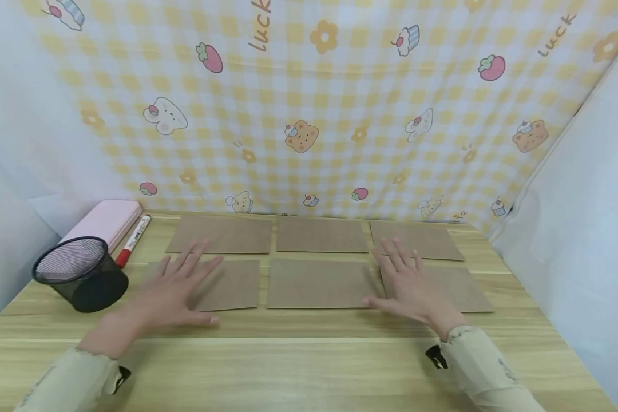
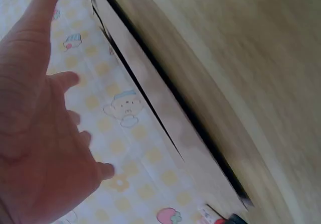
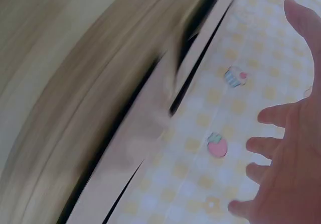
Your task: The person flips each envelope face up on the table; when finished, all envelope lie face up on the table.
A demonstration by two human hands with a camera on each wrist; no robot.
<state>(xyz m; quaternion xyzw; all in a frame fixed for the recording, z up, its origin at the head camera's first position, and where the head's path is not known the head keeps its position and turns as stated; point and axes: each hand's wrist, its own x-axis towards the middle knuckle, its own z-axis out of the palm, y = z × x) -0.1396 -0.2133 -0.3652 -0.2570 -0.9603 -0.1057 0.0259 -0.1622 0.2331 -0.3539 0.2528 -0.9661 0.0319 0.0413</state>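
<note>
On the wooden table (image 1: 309, 366), both hands lie flat with fingers spread over the near row of brown paper sheets.
Left hand (image 1: 172, 286) rests on the near-left sheet (image 1: 232, 284), right hand (image 1: 409, 286) on the near-right sheet (image 1: 463, 289); neither grips anything. A careless sideways push could slide these sheets askew, over the near-middle sheet (image 1: 316, 283), or nudge the mesh pen cup (image 1: 79, 274) near the left edge.

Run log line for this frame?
left hand: open over near-left card | right hand: open over near-right card | six cards flat
</note>
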